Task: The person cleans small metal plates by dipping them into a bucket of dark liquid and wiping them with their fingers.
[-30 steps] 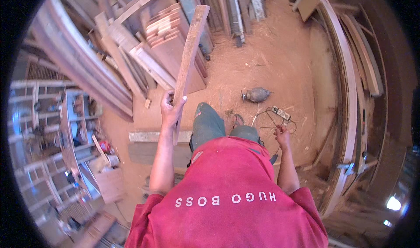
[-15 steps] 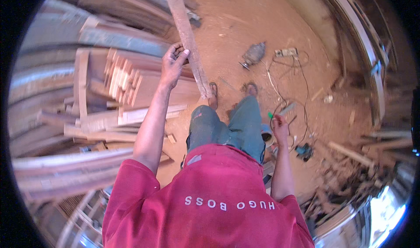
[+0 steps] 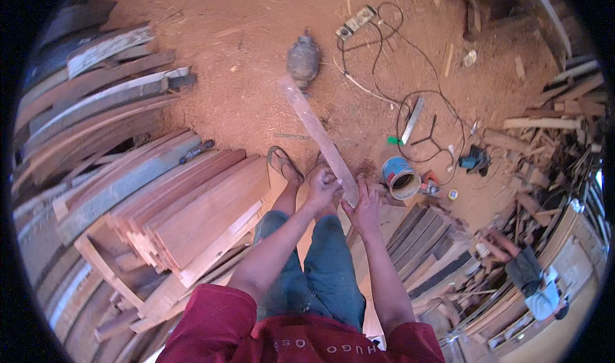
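Note:
A long, narrow wooden board [image 3: 320, 135] slants from my hands out over the sandy floor, its far end near a grey power tool [image 3: 303, 60]. My left hand [image 3: 322, 189] is closed at the board's left edge, with its fingers curled. At the near end, my right hand [image 3: 365, 207] grips the board, its thumb by the end and its fingers along the right side. My sandalled feet [image 3: 286, 165] are beneath the board. Just right of my right hand stands a blue paint can [image 3: 401, 178], its top uncovered.
Stacked boards [image 3: 205, 215] lie to my left, and more planks [image 3: 419, 241] lie at my lower right. A power strip [image 3: 356, 22] and looping cable [image 3: 410, 49] cross the floor. Scrap wood [image 3: 544, 151] is heaped at far right. Another person [image 3: 535, 283] is beyond the right-hand planks.
The board has swung in front of me, and its near end is now at my hands. My right hand has come in from the right onto it. My view has turned rightward.

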A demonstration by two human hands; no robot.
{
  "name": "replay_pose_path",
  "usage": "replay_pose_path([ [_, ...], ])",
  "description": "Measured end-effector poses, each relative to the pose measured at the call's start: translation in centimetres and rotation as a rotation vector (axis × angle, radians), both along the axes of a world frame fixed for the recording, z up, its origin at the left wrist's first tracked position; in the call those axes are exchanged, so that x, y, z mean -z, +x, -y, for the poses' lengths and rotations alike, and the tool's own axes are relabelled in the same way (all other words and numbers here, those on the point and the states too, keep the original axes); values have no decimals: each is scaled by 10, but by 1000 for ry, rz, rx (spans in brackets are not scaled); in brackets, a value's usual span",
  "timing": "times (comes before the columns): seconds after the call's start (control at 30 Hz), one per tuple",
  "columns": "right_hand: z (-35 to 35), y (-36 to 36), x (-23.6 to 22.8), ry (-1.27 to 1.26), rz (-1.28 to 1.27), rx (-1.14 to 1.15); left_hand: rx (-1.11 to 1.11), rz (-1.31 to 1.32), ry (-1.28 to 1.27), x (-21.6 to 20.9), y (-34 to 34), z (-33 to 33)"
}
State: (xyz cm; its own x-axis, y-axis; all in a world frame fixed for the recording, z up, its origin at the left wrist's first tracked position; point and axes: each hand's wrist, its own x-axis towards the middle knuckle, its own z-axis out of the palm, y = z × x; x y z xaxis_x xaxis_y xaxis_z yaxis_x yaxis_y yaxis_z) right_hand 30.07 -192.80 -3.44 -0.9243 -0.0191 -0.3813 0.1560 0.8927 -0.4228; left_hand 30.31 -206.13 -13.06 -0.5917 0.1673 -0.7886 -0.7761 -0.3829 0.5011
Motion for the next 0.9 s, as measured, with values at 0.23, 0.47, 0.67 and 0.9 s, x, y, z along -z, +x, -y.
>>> replay_pose_path([
  [0.23,-50,76,153,-166,182,339,279,40,133,139,34,-29],
  [0.47,-69,82,266,-218,169,421,421,-438,-1078,262,-134,83],
  [0.67,-63,64,372,-111,221,384,550,-470,-1189,303,-273,74],
  [0.9,-43,40,437,-143,217,429,421,-537,-1231,340,-278,59],
])
